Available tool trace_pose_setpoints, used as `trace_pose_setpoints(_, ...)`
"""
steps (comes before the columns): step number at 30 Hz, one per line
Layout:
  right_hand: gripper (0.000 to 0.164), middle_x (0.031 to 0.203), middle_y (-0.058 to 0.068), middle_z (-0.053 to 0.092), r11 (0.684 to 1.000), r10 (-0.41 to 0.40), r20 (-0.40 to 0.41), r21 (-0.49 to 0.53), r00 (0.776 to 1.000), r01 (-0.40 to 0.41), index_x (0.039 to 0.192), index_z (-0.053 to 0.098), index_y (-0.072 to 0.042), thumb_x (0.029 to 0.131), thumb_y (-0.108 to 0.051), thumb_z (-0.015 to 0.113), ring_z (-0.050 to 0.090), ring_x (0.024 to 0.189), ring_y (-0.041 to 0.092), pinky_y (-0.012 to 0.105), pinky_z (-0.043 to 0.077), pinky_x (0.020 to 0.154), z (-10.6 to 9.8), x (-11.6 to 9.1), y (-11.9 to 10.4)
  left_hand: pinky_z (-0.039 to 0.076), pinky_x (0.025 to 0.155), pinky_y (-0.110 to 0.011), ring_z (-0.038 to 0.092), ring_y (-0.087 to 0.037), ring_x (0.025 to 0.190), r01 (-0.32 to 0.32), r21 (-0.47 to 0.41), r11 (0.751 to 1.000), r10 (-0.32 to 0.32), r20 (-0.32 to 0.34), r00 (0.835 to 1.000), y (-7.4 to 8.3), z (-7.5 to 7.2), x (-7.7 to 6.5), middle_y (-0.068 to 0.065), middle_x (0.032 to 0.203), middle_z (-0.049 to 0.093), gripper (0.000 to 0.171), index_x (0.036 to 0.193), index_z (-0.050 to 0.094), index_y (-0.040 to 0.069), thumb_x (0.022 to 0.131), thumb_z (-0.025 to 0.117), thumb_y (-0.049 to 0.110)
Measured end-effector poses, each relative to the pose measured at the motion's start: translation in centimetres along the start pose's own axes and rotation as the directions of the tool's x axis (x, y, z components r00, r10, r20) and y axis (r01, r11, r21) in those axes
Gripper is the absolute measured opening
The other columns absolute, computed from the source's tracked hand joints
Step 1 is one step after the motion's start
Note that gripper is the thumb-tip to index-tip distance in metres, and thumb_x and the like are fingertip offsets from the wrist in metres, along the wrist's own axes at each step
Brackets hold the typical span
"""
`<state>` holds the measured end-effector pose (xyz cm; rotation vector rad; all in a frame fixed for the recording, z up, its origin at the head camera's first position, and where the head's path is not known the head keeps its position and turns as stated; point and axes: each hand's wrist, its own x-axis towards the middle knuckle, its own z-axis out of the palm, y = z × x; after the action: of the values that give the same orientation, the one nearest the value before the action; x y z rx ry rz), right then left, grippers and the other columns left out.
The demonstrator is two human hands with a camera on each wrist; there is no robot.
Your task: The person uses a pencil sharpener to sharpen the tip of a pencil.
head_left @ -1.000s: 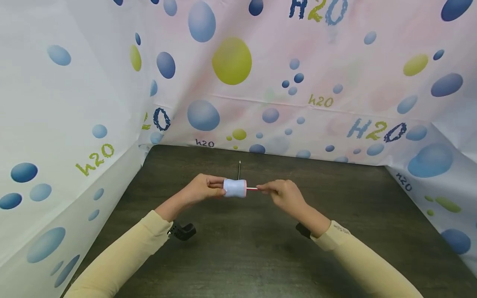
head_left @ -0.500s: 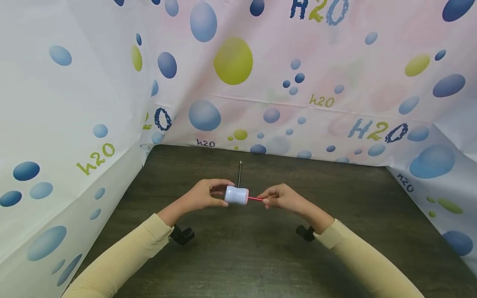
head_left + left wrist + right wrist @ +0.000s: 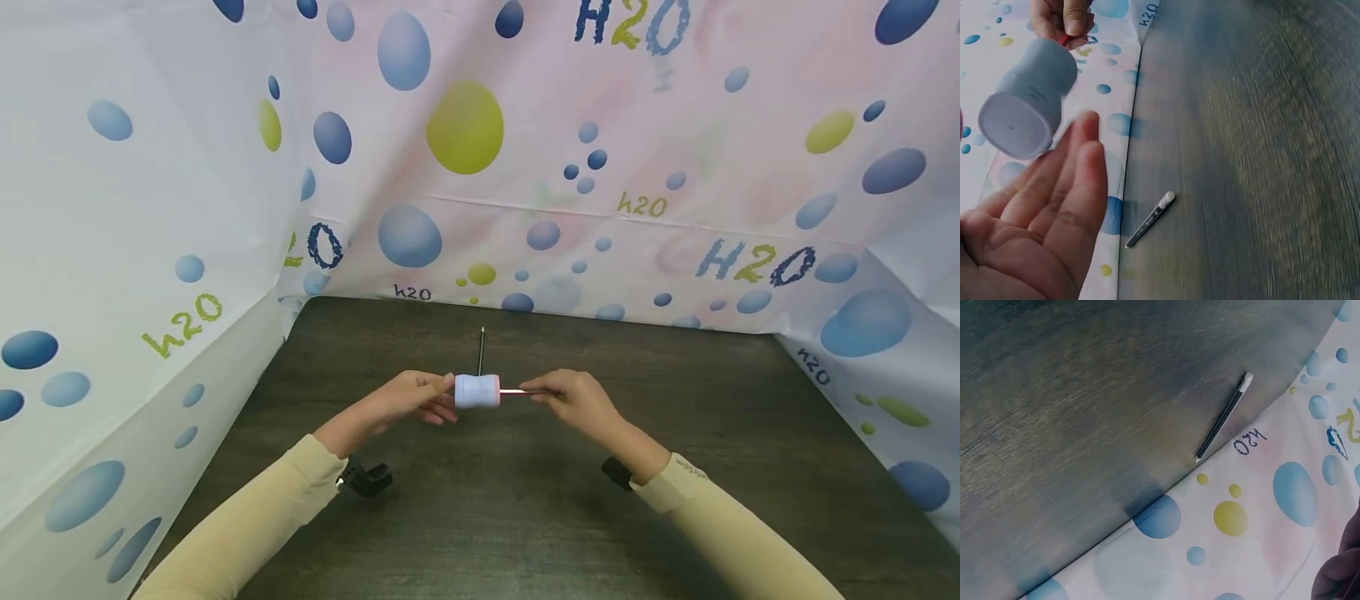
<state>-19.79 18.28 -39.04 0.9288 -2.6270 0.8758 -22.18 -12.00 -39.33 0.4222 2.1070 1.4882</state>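
Observation:
A light blue, barrel-shaped pencil sharpener (image 3: 477, 392) with a pink end is held level above the table. A red-and-white pencil (image 3: 513, 392) runs into its pink end. My right hand (image 3: 581, 404) pinches this pencil between thumb and fingers; its fingertips show at the top of the left wrist view. At the sharpener's other end is my left hand (image 3: 412, 398), thumb above at the edge and fingers below. In the left wrist view its fingers (image 3: 1088, 178) extend, nearly straight, beside the sharpener's round flat base (image 3: 1015, 127).
A black pencil (image 3: 482, 350) with a white end lies on the dark wooden table (image 3: 480, 517) beyond the sharpener. White sheeting (image 3: 360, 183) printed with bubbles and H2O lettering stands around the table's back and sides.
My left hand has let its fingers loosen from the sharpener and rotated, bringing the thumb on top and fingers underneath. The sharpener and red pencil sit slightly lower. My right hand keeps its pinch.

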Motion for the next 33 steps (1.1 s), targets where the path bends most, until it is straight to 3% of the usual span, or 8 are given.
trace_pose_setpoints(4, 0.019, 0.094, 0.012, 0.08, 0.996, -0.079, -0.059, -0.046, 0.995, 0.076, 0.104, 0.081, -0.003, 0.086, 0.003, 0.075, 0.072, 0.075, 0.02, 0.019, 0.045, 0.057, 0.4, 0.1, 0.0, 0.062, 0.094, -0.048, 0.078, -0.021, 0.098, -0.014, -0.017, 1.0, 0.013, -0.02, 1.0, -0.3, 0.1, 0.0, -0.029, 0.123, 0.071, 0.065, 0.138, 0.057, -0.011, 0.102, 0.062, 0.042)
trace_pose_setpoints(8, 0.018, 0.092, 0.012, 0.081, 0.993, -0.098, -0.101, -0.071, 0.99, 0.092, 0.1, 0.082, -0.003, 0.085, 0.004, 0.076, 0.065, 0.062, 0.011, 0.017, 0.034, 0.053, 0.5, 0.5, -0.3, 0.06, 0.098, -0.05, 0.077, -0.027, 0.102, -0.041, -0.023, 0.999, 0.039, -0.072, 0.997, -0.3, 0.3, 0.0, -0.029, 0.127, 0.07, 0.058, 0.138, 0.057, -0.012, 0.1, 0.068, 0.03)
trace_pose_setpoints(12, 0.017, 0.093, 0.013, 0.081, 0.999, -0.015, -0.062, -0.033, 0.998, 0.013, 0.102, 0.082, -0.004, 0.087, 0.002, 0.075, 0.051, 0.057, 0.0, 0.017, 0.03, 0.052, 0.5, 0.9, -0.7, 0.06, 0.098, -0.048, 0.071, -0.036, 0.117, -0.075, -0.02, 0.997, 0.072, -0.123, 0.99, -0.1, 0.4, 0.1, -0.032, 0.135, 0.064, 0.056, 0.14, 0.053, -0.015, 0.098, 0.071, 0.017)
trace_pose_setpoints(17, 0.018, 0.095, 0.017, 0.08, 0.982, 0.145, 0.07, 0.114, 0.987, -0.153, 0.108, 0.08, -0.001, 0.092, 0.0, 0.07, 0.057, 0.062, 0.004, 0.019, 0.036, 0.052, 0.1, 1.4, -0.7, 0.063, 0.094, -0.043, 0.067, -0.041, 0.123, -0.15, 0.091, 0.984, 0.164, -0.175, 0.971, 0.4, 0.3, -0.1, -0.031, 0.134, 0.064, 0.052, 0.139, 0.056, -0.011, 0.095, 0.074, 0.01)
trace_pose_setpoints(22, 0.022, 0.083, 0.015, 0.077, 0.898, 0.249, 0.264, 0.297, 0.932, -0.324, 0.115, 0.075, 0.007, 0.099, -0.003, 0.064, 0.055, 0.063, 0.007, 0.022, 0.036, 0.054, -0.4, 2.0, -0.2, 0.063, 0.094, -0.044, 0.069, -0.039, 0.12, -0.192, 0.188, 0.963, 0.226, -0.182, 0.957, 0.9, 0.2, -0.3, -0.029, 0.136, 0.065, 0.053, 0.139, 0.061, -0.004, 0.09, 0.078, 0.008)
trace_pose_setpoints(28, 0.035, 0.072, -0.007, 0.065, 0.721, 0.315, 0.544, 0.396, 0.778, -0.569, 0.131, 0.064, 0.011, 0.105, -0.011, 0.055, 0.037, 0.052, 0.007, 0.022, 0.028, 0.051, -1.0, 2.4, 0.8, 0.061, 0.098, -0.045, 0.069, -0.04, 0.121, -0.203, 0.227, 0.952, 0.238, -0.137, 0.962, 0.6, 0.2, -0.2, -0.028, 0.141, 0.061, 0.052, 0.139, 0.062, 0.0, 0.089, 0.078, 0.003)
trace_pose_setpoints(30, 0.036, 0.075, -0.008, 0.066, 0.717, 0.31, 0.554, 0.397, 0.773, -0.573, 0.132, 0.064, 0.01, 0.105, -0.013, 0.056, 0.041, 0.055, 0.007, 0.022, 0.03, 0.051, -0.9, 2.4, 1.0, 0.058, 0.103, -0.046, 0.065, -0.041, 0.126, -0.232, 0.206, 0.951, 0.258, -0.108, 0.96, 0.5, 0.0, -0.2, -0.027, 0.144, 0.059, 0.054, 0.14, 0.06, -0.001, 0.089, 0.077, 0.002)
trace_pose_setpoints(33, 0.033, 0.083, 0.008, 0.073, 0.754, 0.297, 0.497, 0.401, 0.815, -0.52, 0.129, 0.066, 0.008, 0.103, -0.012, 0.059, 0.05, 0.063, 0.011, 0.023, 0.04, 0.056, -0.6, 2.3, 0.8, 0.05, 0.113, -0.05, 0.052, -0.044, 0.141, -0.287, 0.107, 0.952, 0.294, -0.062, 0.954, 0.4, -0.3, -0.3, -0.027, 0.154, 0.049, 0.066, 0.149, 0.046, -0.002, 0.091, 0.076, 0.004)
